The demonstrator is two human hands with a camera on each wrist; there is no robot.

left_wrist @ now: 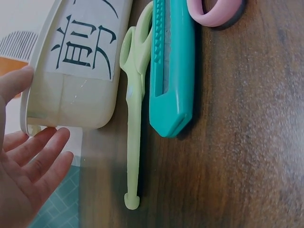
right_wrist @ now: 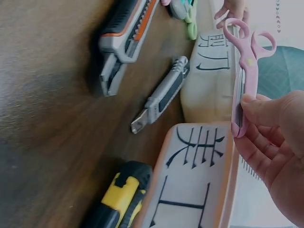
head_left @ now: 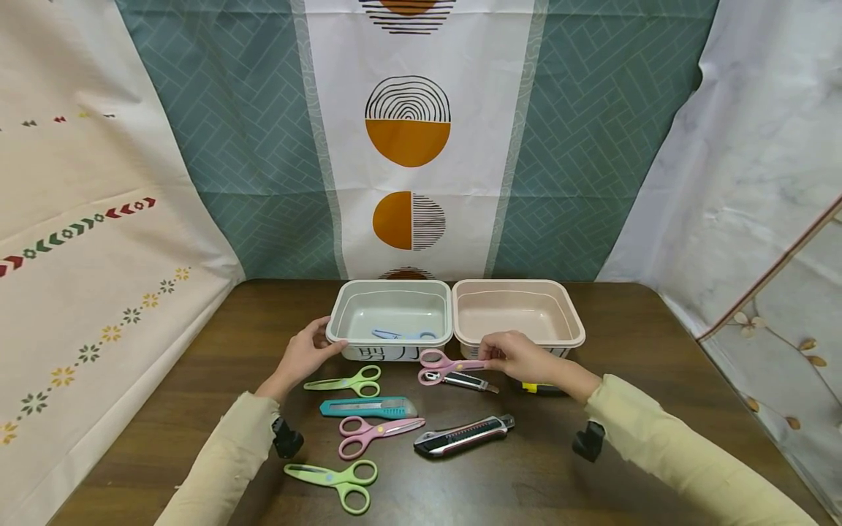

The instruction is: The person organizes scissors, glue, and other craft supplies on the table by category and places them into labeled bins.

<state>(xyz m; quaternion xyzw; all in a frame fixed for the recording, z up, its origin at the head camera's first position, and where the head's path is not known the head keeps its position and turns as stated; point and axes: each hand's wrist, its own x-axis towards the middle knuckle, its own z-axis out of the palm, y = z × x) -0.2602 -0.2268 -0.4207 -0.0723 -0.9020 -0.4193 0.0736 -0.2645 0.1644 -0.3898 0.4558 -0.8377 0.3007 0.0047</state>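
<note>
My right hand (head_left: 520, 354) pinches a pair of pink scissors (right_wrist: 249, 61) by the blade end between thumb and fingers, handle loops pointing left. The scissors are up in front of the two boxes, over a small grey utility knife (right_wrist: 164, 92) on the table. At the left front corner of the pale green box (head_left: 384, 345), my left hand (head_left: 305, 358) holds the rim, thumb in front and fingers round the side. Blue scissors (head_left: 404, 335) lie inside that box. Close to the left hand are light green scissors (left_wrist: 135, 95) and a teal utility knife (left_wrist: 173, 95).
A pale pink box (head_left: 566, 321) stands right of the green one. Nearer the front lie other pink scissors (head_left: 378, 432), more green scissors (head_left: 335, 478) and a black utility knife (head_left: 463, 436). A yellow-and-black tool (right_wrist: 121, 194) sits before the pink box. Cloth hangs behind the wooden table (head_left: 526, 482).
</note>
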